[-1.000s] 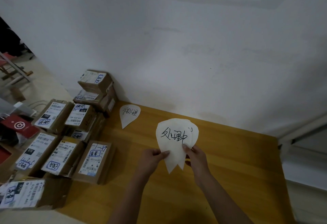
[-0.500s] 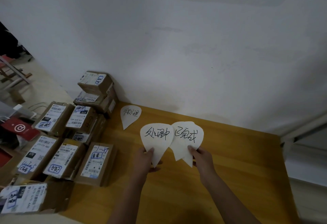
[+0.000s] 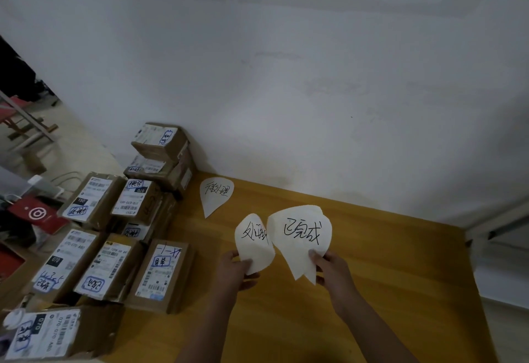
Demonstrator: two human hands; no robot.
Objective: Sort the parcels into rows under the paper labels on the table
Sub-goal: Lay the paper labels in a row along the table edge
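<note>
My left hand [image 3: 234,272] pinches one white leaf-shaped paper label [image 3: 253,243] with black handwriting, held just above the wooden table [image 3: 372,291]. My right hand [image 3: 333,269] grips a small stack of similar labels [image 3: 300,236], the top one with bold handwritten characters. A third label [image 3: 216,193] lies flat on the table near the wall. Several brown cardboard parcels [image 3: 161,272] with white shipping stickers are piled on the table's left side, some stacked against the wall [image 3: 160,145].
A white wall [image 3: 286,76] bounds the table at the back. The table's right edge ends near a white ledge [image 3: 501,262]. A red bag [image 3: 37,215] and clutter lie beyond the parcels at the left, with floor and a wooden frame [image 3: 25,125] behind.
The labels were held together as one stack; my left hand has drawn one label off to the left, exposing the label beneath in my right hand.
</note>
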